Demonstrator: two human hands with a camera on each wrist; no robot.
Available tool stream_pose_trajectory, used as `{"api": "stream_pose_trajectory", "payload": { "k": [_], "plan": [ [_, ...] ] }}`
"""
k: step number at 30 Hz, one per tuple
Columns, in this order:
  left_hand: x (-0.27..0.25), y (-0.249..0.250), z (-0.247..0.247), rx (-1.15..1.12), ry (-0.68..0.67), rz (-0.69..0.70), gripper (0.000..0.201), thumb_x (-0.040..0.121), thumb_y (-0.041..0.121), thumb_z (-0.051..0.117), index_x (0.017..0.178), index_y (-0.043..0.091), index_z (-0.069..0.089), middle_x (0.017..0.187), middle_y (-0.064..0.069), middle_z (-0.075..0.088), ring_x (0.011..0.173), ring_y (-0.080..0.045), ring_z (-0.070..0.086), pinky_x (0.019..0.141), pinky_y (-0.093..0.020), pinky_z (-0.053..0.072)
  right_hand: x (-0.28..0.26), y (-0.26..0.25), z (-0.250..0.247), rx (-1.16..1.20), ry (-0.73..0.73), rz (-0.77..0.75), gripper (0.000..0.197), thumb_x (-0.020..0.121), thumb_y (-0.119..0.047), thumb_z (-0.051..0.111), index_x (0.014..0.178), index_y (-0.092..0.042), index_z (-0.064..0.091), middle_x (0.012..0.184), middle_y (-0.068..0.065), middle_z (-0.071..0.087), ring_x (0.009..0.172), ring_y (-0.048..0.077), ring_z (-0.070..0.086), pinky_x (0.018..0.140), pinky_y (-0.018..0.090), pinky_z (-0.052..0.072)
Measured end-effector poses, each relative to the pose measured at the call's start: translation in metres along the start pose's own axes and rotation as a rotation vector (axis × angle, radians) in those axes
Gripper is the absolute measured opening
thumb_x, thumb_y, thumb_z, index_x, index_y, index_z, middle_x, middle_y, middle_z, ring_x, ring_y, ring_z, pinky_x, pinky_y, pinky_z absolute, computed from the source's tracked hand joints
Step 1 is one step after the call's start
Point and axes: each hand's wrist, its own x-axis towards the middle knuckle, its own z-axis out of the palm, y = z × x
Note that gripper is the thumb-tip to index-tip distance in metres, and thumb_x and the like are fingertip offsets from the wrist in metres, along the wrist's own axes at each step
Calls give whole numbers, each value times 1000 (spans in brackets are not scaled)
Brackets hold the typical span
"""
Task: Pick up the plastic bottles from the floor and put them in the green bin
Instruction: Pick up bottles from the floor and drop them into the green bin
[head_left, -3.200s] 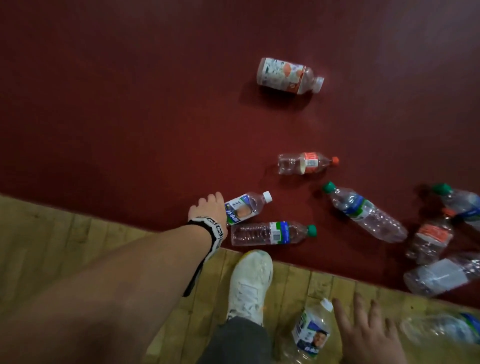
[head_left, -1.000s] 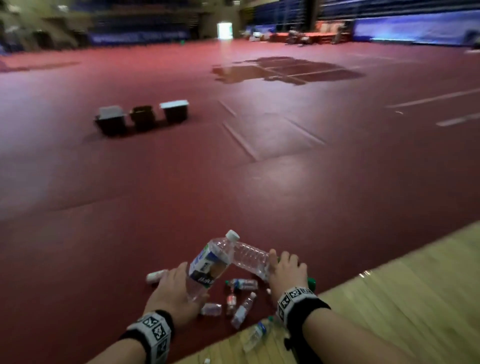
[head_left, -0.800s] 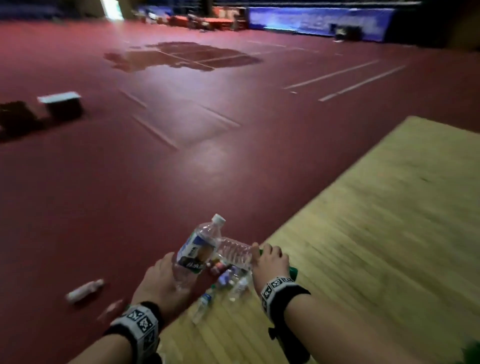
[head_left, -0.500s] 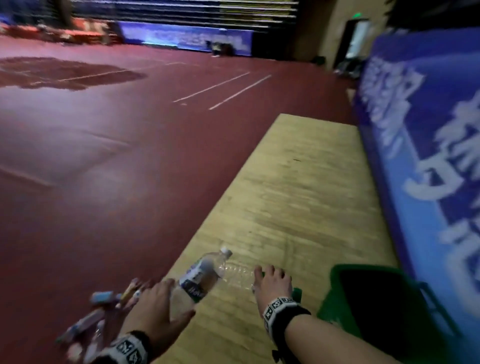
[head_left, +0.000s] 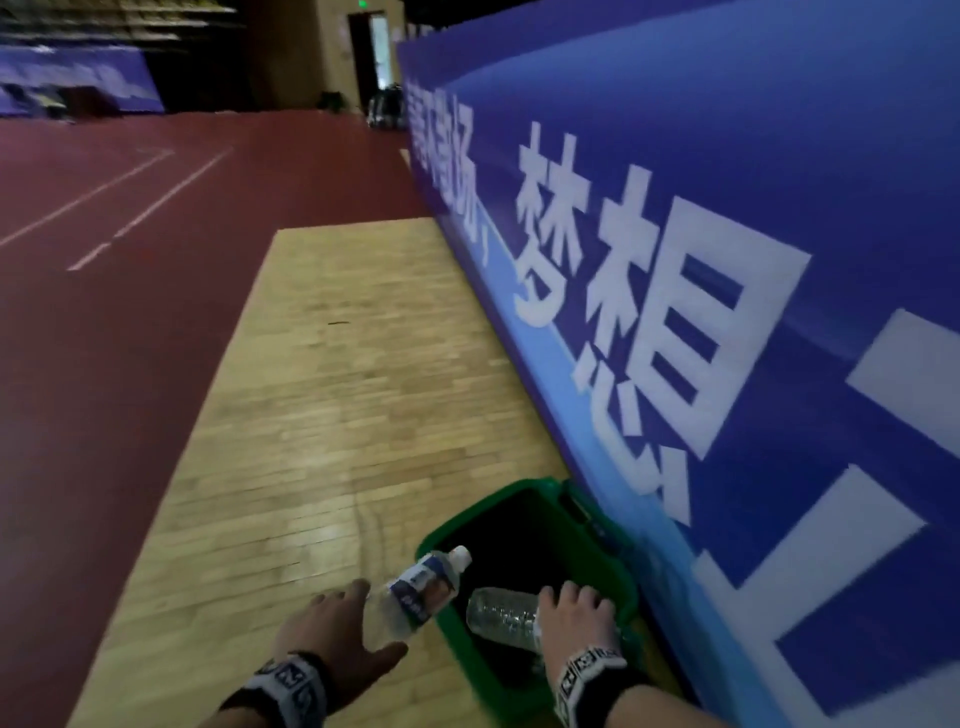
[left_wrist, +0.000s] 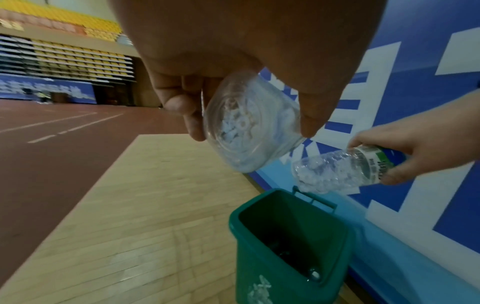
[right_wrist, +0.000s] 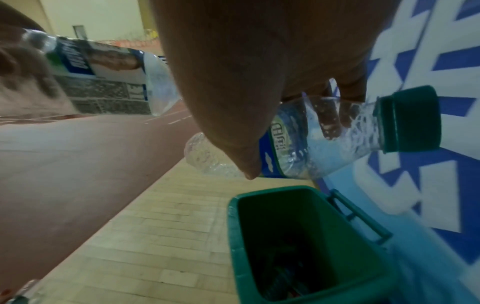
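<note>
The green bin (head_left: 613, 566) stands open on the wooden floor against the blue banner wall, also seen from the left wrist (left_wrist: 270, 271) and from the right wrist (right_wrist: 324, 238). My left hand (head_left: 332, 639) grips a white-capped bottle with a blue label (head_left: 415, 592) by its base (left_wrist: 249, 127), its cap tilted over the bin's near rim. My right hand (head_left: 576, 618) holds a clear ribbed bottle with a green cap (head_left: 501, 616) above the bin's opening (right_wrist: 324, 142). Some bottles lie dark at the bin's bottom (left_wrist: 309, 271).
A tall blue banner wall (head_left: 727, 260) with white characters runs along the right, right behind the bin. Wooden flooring (head_left: 322, 415) stretches ahead, with red sports floor (head_left: 104, 312) to the left. A dark doorway (head_left: 374, 52) is far ahead.
My view swung right from the bottles on the red floor to the banner wall. Both hands carried their bottles along, and they now hang at the green bin, which came fully into view.
</note>
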Motion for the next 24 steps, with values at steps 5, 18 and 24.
{"api": "stream_pose_trajectory", "payload": {
  "k": [5,18,24],
  "plan": [
    [76,66,11,-153,-72,-25,106,77,81,48,155,17,14,151,-4,41,129,-24,49,99,-35,46,54,54,5,-48,-30,-13,44,104,-20,28,147,-13,33,141,20,42,125,39,42,98,49,36],
    [-61,-141,69,-325,-179,-537,55,93,39,56,142,19,40,134,1,55,120,-18,55,98,-31,46,121,-98,-31,-337,34,-269,60,102,-17,27,158,-13,6,164,18,7,148,48,8,117,60,15],
    [-219,-263,114,-488,-114,-863,51,92,38,54,137,20,44,133,-1,55,119,-19,55,92,-29,44,43,-290,-77,-511,186,-615,66,95,-24,38,155,-15,14,162,17,11,147,45,10,117,54,19]
  ]
}}
